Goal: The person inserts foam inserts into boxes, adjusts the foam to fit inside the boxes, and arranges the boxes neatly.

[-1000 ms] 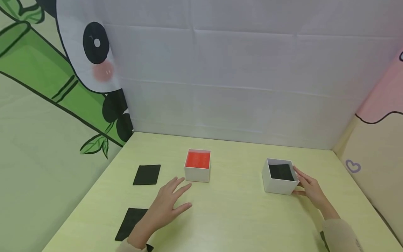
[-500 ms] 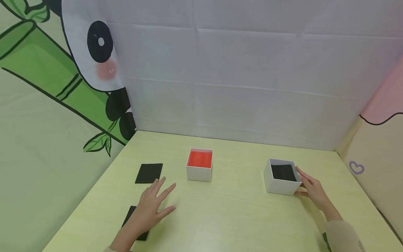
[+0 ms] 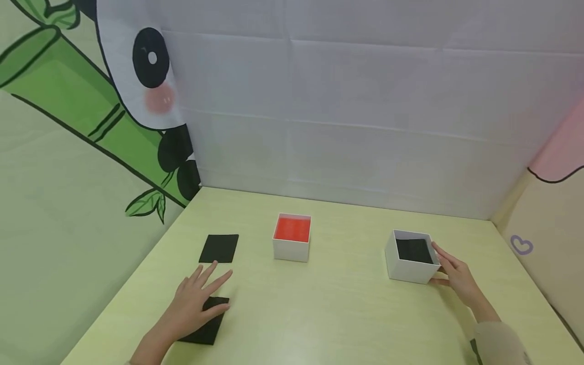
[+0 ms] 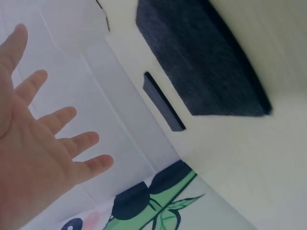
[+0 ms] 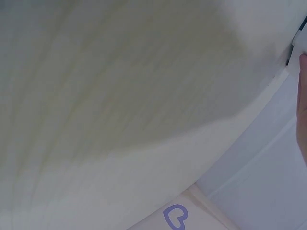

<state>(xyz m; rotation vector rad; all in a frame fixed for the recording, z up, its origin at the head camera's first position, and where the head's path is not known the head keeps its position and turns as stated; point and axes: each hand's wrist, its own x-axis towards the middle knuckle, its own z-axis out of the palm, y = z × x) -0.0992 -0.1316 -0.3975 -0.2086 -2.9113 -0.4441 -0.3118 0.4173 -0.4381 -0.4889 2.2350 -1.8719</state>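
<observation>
My left hand (image 3: 187, 306) hovers with spread, fairly straight fingers over a black square pad (image 3: 205, 334), holding nothing. Beyond its fingertips a second black square pad (image 3: 219, 248) lies flat. The left wrist view has the spread left hand (image 4: 43, 148) apart from the large nearer pad (image 4: 206, 62) and the smaller-looking farther pad (image 4: 163, 103). At the right, my right hand (image 3: 463, 281) holds the right side of an open white box (image 3: 410, 271), with a black piece (image 3: 414, 251) inside. Only a sliver of the right hand (image 5: 302, 110) shows in the right wrist view.
Another open white box (image 3: 292, 251), with a red piece (image 3: 293, 229) inside, stands at the centre back of the pale yellow table (image 3: 337, 314). A white cloth backdrop (image 3: 342, 121) rises behind the table, and printed sheets border both sides.
My left hand has moved left, away from the red-filled box, and over the nearer black pad. My right hand has stayed at its box. The head view has shifted slightly.
</observation>
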